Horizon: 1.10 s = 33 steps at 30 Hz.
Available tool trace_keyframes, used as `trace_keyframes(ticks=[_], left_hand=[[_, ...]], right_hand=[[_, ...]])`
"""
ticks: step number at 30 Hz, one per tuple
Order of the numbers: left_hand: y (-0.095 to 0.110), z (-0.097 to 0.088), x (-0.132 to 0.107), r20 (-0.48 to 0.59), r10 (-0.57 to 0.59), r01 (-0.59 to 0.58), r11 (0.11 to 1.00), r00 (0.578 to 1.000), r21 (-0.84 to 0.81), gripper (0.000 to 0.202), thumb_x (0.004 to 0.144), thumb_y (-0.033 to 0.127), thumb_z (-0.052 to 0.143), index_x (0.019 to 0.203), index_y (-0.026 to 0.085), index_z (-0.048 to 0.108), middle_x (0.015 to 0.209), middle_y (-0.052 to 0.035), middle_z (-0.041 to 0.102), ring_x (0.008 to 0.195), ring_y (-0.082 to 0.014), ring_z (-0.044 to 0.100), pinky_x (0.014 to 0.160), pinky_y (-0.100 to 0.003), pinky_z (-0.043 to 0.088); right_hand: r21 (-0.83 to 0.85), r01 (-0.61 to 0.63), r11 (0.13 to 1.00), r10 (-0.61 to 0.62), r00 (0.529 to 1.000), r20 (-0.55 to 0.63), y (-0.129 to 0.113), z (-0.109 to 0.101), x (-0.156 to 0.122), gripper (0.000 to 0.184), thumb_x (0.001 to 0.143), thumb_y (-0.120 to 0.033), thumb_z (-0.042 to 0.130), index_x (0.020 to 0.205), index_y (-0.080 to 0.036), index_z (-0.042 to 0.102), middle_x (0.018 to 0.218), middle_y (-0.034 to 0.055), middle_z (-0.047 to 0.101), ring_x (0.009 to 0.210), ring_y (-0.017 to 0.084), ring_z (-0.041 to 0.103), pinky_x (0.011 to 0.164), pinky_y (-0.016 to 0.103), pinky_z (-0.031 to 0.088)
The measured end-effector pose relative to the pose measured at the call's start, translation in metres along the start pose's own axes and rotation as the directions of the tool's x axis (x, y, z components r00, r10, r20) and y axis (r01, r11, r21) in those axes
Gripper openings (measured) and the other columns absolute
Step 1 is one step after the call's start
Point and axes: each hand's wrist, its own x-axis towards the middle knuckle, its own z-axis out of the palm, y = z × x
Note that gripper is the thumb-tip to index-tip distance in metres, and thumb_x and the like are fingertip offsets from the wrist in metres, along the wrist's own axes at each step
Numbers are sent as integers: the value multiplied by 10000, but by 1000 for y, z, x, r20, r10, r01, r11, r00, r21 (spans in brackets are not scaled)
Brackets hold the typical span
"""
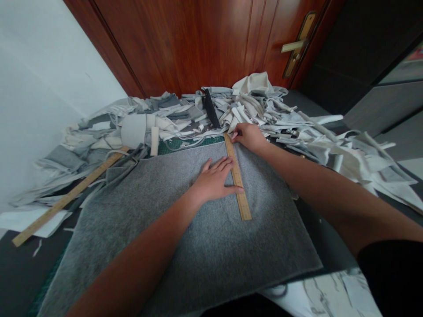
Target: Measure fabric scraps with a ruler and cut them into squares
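Note:
A grey felt-like cloth [132, 229] lies flat in front of me, with a wooden ruler [245, 209] across its upper right part. My left hand [213, 181] presses on the ruler, fingers spread, with the fingertips and thumb on its left edge. At the ruler's far end, my right hand [249, 137] pinches a small pale pink piece that looks like tailor's chalk [234, 135]. Its tip is by the ruler's right edge, near the cloth's far edge; whether it touches the cloth I cannot tell.
Heaps of grey and white fabric scraps [185, 110] line the far side. A longer wooden ruler [69, 197] lies at the left. Part of a green cutting mat [168, 147] shows beyond the cloth. Behind stand a wooden door [185, 44] and a white wall [49, 66].

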Motion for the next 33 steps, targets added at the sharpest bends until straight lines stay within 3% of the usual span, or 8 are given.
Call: trace_keyframes(ticks=[3, 6, 10, 14, 22, 25, 30, 33], left_hand=[[-1, 1, 0, -10, 6, -6, 1000, 1000, -4, 964, 898, 800, 467, 1609, 177, 281, 1692, -121, 285, 1579, -291, 228, 1285, -547, 98], [-1, 0, 1, -11, 8, -8, 1000, 1000, -9, 964, 898, 801, 466, 1605, 171, 287, 1690, -121, 289, 1577, -291, 235, 1284, -555, 98], [2, -3, 1, 2, 3, -3, 1000, 1000, -10, 955, 903, 789, 467, 1614, 180, 277, 1686, -133, 299, 1574, -310, 239, 1280, -558, 107], [4, -4, 2, 12, -7, 7, 1000, 1000, 1, 946, 910, 775, 468, 1618, 178, 271, 1684, -136, 304, 1571, -317, 246, 1278, -570, 110], [3, -1, 1, -13, -11, 11, 1000, 1000, 3, 921, 909, 784, 458, 1576, 160, 349, 1658, -162, 353, 1560, -317, 274, 1284, -552, 107], [2, 0, 1, -17, -8, 7, 1000, 1000, -15, 937, 905, 777, 477, 1596, 167, 310, 1673, -157, 322, 1564, -309, 266, 1282, -562, 101], [0, 1, 2, -16, 4, -4, 999, 1000, -37, 977, 893, 780, 496, 1622, 175, 257, 1690, -141, 283, 1578, -302, 229, 1281, -567, 89], [0, 2, 2, -13, 0, 0, 999, 1000, -33, 978, 892, 781, 496, 1623, 176, 258, 1686, -142, 293, 1576, -310, 233, 1280, -573, 90]], right_hand=[[-38, 84, 996, -88, 991, -105, -6, -20, -12, 207, 919, -319, 657, 927, -134, 751, 983, 131, 718, 908, 247, 643, 798, 324, 434], [-3, 48, 999, -48, 986, -161, -17, -36, -34, 218, 934, -327, 626, 955, -144, 741, 918, 106, 711, 818, 221, 634, 758, 316, 431], [63, -79, 995, 79, 997, 6, -31, -34, -67, 249, 886, -251, 654, 1101, -157, 739, 820, 62, 731, 749, 202, 654, 694, 292, 433], [39, -136, 990, 132, 988, 86, -37, -16, -83, 179, 898, -262, 637, 976, -178, 775, 913, 83, 781, 841, 219, 701, 727, 298, 468], [36, -44, 998, 39, 988, 147, -45, -11, -80, 223, 938, -358, 651, 990, -188, 785, 959, 91, 778, 857, 215, 699, 747, 305, 499], [79, 6, 997, -20, 985, 172, -40, -15, -83, 210, 942, -315, 656, 1045, -196, 794, 1032, 93, 770, 911, 217, 702, 805, 313, 515], [224, -75, 972, 8, 959, 284, -31, -23, -85, 288, 847, -164, 737, 1124, -219, 793, 1022, 44, 789, 930, 208, 732, 856, 306, 536], [273, -99, 957, 15, 956, 294, -29, -26, -82, 289, 834, -161, 746, 1115, -201, 796, 980, 42, 796, 923, 209, 737, 860, 309, 537]])
